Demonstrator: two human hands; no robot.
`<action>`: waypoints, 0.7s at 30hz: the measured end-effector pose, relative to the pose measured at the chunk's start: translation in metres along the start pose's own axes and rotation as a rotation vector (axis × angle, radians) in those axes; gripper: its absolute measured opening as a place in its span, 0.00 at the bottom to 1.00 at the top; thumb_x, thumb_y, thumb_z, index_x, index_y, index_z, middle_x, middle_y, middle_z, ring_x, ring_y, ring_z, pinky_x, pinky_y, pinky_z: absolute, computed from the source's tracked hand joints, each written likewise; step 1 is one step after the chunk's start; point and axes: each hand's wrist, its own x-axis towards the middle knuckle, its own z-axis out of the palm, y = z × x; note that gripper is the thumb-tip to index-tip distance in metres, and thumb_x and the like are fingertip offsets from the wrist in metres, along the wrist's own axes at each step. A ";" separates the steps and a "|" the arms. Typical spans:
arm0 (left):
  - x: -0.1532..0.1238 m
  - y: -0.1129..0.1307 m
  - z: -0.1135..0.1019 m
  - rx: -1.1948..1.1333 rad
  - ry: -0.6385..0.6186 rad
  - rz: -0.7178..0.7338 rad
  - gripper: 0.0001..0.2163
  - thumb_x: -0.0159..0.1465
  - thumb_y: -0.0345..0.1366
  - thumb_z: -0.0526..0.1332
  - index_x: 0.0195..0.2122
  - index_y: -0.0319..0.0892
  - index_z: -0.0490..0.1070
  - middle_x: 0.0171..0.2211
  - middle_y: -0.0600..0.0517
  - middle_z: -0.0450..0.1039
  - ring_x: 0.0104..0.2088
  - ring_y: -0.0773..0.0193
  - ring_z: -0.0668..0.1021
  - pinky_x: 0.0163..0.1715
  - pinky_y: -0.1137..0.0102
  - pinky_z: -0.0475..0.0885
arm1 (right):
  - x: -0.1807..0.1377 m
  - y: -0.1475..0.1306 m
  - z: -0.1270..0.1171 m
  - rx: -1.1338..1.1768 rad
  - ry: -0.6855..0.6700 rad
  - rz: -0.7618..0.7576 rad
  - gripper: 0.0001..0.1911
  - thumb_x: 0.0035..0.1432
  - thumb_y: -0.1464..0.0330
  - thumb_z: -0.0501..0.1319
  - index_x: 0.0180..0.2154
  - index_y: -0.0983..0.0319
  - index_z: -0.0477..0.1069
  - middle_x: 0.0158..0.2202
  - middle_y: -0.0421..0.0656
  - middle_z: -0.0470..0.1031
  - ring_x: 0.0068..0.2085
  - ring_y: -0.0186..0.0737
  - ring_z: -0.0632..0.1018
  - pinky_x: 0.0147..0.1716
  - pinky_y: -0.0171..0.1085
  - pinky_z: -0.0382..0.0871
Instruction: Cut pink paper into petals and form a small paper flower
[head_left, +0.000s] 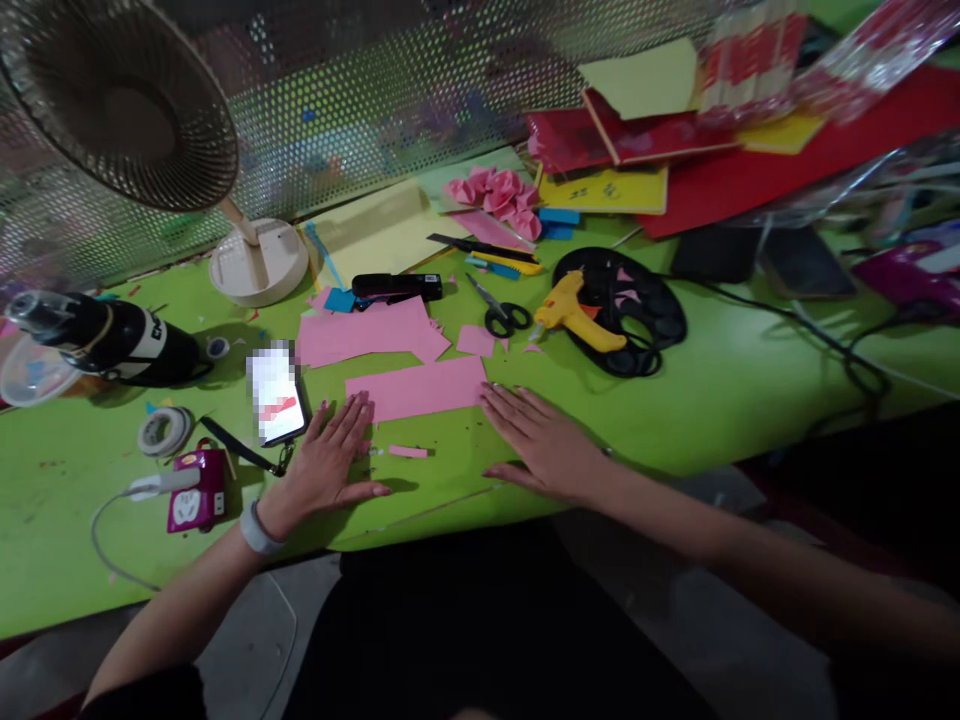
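A pink paper strip (424,388) lies flat on the green table (450,500) in front of me. My left hand (330,455) rests with fingers stretched out, its fingertips at the strip's left end. At the strip's right end, the fingertips of my right hand (544,445) touch down, fingers flat and thumb apart. Neither hand grips anything. A small pink paper scrap (408,452) sits between the hands. Just beyond the strip are more pink paper (360,333) and a small pink square (475,341). Black-handled scissors (504,316) lie past that square.
A yellow glue gun (577,313) rests on a black palette (667,300). Behind are a black stapler (397,287), a cutter knife (487,250) and pink paper flowers (499,197). To the left stand a phone (276,390), tape roll (164,431), purple socket (196,490), black bottle (142,340) and fan (259,262).
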 end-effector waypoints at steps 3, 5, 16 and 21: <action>-0.011 0.000 0.001 0.052 0.016 -0.108 0.52 0.65 0.71 0.45 0.75 0.41 0.22 0.75 0.39 0.46 0.73 0.44 0.57 0.73 0.52 0.38 | 0.023 0.000 0.008 0.014 -0.006 -0.040 0.51 0.70 0.44 0.47 0.74 0.72 0.28 0.73 0.60 0.50 0.72 0.57 0.59 0.68 0.58 0.57; -0.016 -0.001 0.003 0.092 0.038 -0.189 0.51 0.65 0.71 0.43 0.75 0.41 0.22 0.74 0.38 0.47 0.73 0.44 0.58 0.73 0.51 0.38 | 0.040 0.003 0.014 0.026 -0.021 -0.054 0.50 0.70 0.43 0.46 0.74 0.74 0.36 0.73 0.60 0.51 0.73 0.56 0.58 0.69 0.57 0.57; 0.026 0.011 -0.002 0.083 0.119 -0.144 0.46 0.68 0.67 0.47 0.76 0.47 0.28 0.77 0.46 0.35 0.75 0.48 0.47 0.74 0.52 0.37 | 0.110 0.081 -0.048 0.078 0.053 0.187 0.26 0.73 0.63 0.49 0.68 0.62 0.65 0.66 0.52 0.69 0.65 0.57 0.70 0.63 0.62 0.66; 0.054 0.012 0.009 0.029 0.111 -0.033 0.49 0.66 0.70 0.46 0.75 0.46 0.23 0.77 0.48 0.36 0.76 0.51 0.47 0.74 0.56 0.31 | 0.182 0.154 -0.070 -0.065 -0.215 0.455 0.22 0.64 0.73 0.58 0.59 0.74 0.70 0.60 0.63 0.73 0.58 0.59 0.74 0.54 0.51 0.69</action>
